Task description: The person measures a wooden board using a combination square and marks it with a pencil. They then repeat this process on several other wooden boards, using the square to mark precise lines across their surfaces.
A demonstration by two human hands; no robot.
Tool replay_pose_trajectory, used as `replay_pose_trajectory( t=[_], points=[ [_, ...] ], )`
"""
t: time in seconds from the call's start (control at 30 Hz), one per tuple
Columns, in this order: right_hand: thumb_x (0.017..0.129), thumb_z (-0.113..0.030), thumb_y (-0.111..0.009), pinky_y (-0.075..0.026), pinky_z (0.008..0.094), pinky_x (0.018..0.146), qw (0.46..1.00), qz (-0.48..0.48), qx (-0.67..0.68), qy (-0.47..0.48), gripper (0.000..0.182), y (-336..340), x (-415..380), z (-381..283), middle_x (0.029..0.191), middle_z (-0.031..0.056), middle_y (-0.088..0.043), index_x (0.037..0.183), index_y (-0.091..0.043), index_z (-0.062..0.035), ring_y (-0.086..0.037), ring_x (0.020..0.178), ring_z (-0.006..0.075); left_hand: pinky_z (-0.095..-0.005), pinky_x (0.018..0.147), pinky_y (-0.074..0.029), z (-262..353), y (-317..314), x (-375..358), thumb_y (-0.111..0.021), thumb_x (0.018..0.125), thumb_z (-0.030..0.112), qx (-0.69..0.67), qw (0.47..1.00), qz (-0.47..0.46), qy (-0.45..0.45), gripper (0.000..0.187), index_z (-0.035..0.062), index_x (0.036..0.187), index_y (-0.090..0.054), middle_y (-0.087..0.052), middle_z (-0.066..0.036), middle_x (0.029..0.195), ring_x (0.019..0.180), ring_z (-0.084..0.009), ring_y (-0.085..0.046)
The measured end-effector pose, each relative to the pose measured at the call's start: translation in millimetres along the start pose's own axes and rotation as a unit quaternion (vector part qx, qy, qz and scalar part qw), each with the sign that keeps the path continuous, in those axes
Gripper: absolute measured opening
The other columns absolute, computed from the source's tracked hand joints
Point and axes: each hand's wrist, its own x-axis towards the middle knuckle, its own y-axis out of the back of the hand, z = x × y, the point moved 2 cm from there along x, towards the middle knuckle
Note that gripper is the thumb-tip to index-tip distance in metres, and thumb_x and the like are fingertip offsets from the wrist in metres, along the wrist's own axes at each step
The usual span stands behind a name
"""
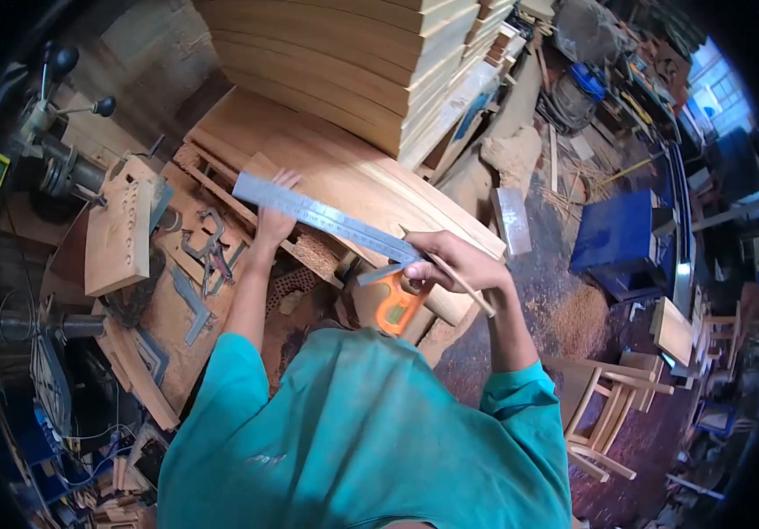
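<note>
My right hand grips an orange-handled combination square and a thin wooden stick or pencil that points down to the right. The square's long steel ruler stretches up to the left over a wooden board. Near the ruler's far end, my left hand lies with its fingers stretched out, partly behind the blade. Whether its fingertips touch the board or the blade is hard to tell.
Stacked planks rise behind the board. At the left, a drilled wood block sits by a machine, near clamps and a metal square. To the right are a blue box and a wooden stool.
</note>
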Motion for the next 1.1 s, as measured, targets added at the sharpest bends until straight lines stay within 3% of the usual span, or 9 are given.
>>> replay_pose_trajectory(
  t=[0.2, 0.27, 0.33, 0.4, 0.53, 0.6, 0.73, 0.8, 1.1],
  points=[
    [0.09, -0.043, -0.059, -0.044, 0.031, 0.052, 0.992, -0.122, 0.001, -0.023, 0.043, 3, 46, 2, 0.064, 0.0061, -0.055, 0.088, -0.057, 0.0005, -0.055, 0.06, 0.0137, -0.0372, 0.105, -0.037, -6, 15, -3, -0.047, 0.088, -0.001, -0.137, 0.981, 0.046, 0.132, 0.032, 0.0007, 0.116, -0.061, -0.061, -0.016, 0.117, 0.121, -0.0278, -0.05],
    [0.088, -0.038, -0.062, -0.046, 0.0329, 0.056, 0.974, -0.207, -0.032, -0.08, 0.041, 5, 58, -11, 0.063, 0.0097, -0.057, 0.083, -0.056, 0.0019, -0.059, 0.061, 0.0191, -0.0372, 0.101, -0.044, -46, 50, -13, -0.049, 0.094, 0.011, -0.429, 0.855, 0.132, 0.261, 0.028, -0.0046, 0.116, -0.059, -0.061, -0.019, 0.115, 0.11, -0.0269, -0.058],
    [0.086, -0.038, -0.064, -0.045, 0.0358, 0.057, 0.964, -0.245, -0.098, -0.014, 0.04, -3, 75, 6, 0.062, 0.0117, -0.058, 0.081, -0.058, 0.0017, -0.059, 0.06, 0.0234, -0.0403, 0.093, -0.049, -29, 126, 2, -0.044, 0.096, 0.034, -0.428, 0.854, -0.008, 0.296, 0.047, -0.0068, 0.115, -0.058, -0.063, -0.02, 0.112, 0.103, -0.0281, -0.062],
    [0.084, -0.038, -0.066, -0.045, 0.0386, 0.057, 0.947, -0.276, -0.157, 0.053, 0.04, -12, 97, 13, 0.062, 0.0137, -0.059, 0.079, -0.059, 0.0014, -0.058, 0.059, 0.0276, -0.0378, 0.091, -0.048, 16, 160, 26, -0.044, 0.096, 0.032, -0.339, 0.864, -0.248, 0.277, 0.044, -0.0059, 0.113, -0.059, -0.065, -0.018, 0.107, 0.103, -0.0272, -0.062],
    [0.078, -0.041, -0.07, -0.043, 0.0427, 0.059, 0.913, -0.353, -0.204, -0.004, 0.041, -24, 143, 0, 0.067, 0.0167, -0.062, 0.077, -0.063, -0.0002, -0.059, 0.063, 0.0321, -0.0336, 0.062, -0.048, 141, 94, 8, -0.055, 0.091, 0.031, -0.005, 0.901, -0.407, 0.154, 0.03, 0.0018, 0.097, -0.062, -0.064, -0.012, 0.07, 0.069, -0.0188, -0.064],
    [0.081, -0.036, -0.068, -0.046, 0.0409, 0.061, 0.914, -0.306, -0.265, 0.009, 0.036, -17, 158, -8, 0.073, 0.0161, -0.064, 0.079, -0.064, 0.0, -0.062, 0.068, 0.0302, -0.033, 0.057, -0.044, 137, 77, -15, -0.053, 0.093, 0.029, -0.233, 0.84, -0.285, 0.398, 0.031, -0.0002, 0.085, -0.058, -0.057, -0.01, 0.062, 0.061, -0.0173, -0.057],
    [0.095, -0.03, -0.051, -0.05, 0.032, 0.071, 0.968, 0.157, -0.194, 0.034, 0.032, 27, 133, -14, 0.08, 0.0103, -0.065, 0.108, -0.061, -0.0014, -0.063, 0.076, 0.0194, -0.023, 0.043, -0.035, 116, 59, -58, -0.047, 0.098, 0.025, -0.175, 0.874, -0.244, 0.381, 0.027, 0.005, 0.08, -0.052, -0.044, 0.003, 0.058, 0.048, -0.0049, -0.04],
    [0.097, -0.031, -0.045, -0.049, 0.0314, 0.068, 0.957, 0.276, -0.069, 0.058, 0.035, 39, 106, -9, 0.076, 0.0105, -0.065, 0.113, -0.058, -0.0032, -0.063, 0.07, 0.0193, -0.0203, 0.038, -0.032, 95, 42, -87, -0.044, 0.1, 0.028, -0.285, 0.783, -0.255, 0.491, 0.027, 0.0071, 0.083, -0.05, -0.041, 0.004, 0.056, 0.045, -0.0031, -0.038],
    [0.1, -0.042, -0.033, -0.047, 0.0312, 0.064, 0.946, 0.32, 0.015, -0.045, 0.052, 7, 35, 58, 0.068, 0.0104, -0.059, 0.105, -0.06, 0.002, -0.059, 0.065, 0.0181, -0.0224, 0.043, -0.047, 80, 40, -77, -0.042, 0.099, 0.037, -0.281, 0.728, -0.267, 0.566, 0.036, 0.0038, 0.091, -0.053, -0.057, -0.005, 0.06, 0.046, -0.0124, -0.056]
  ],
)
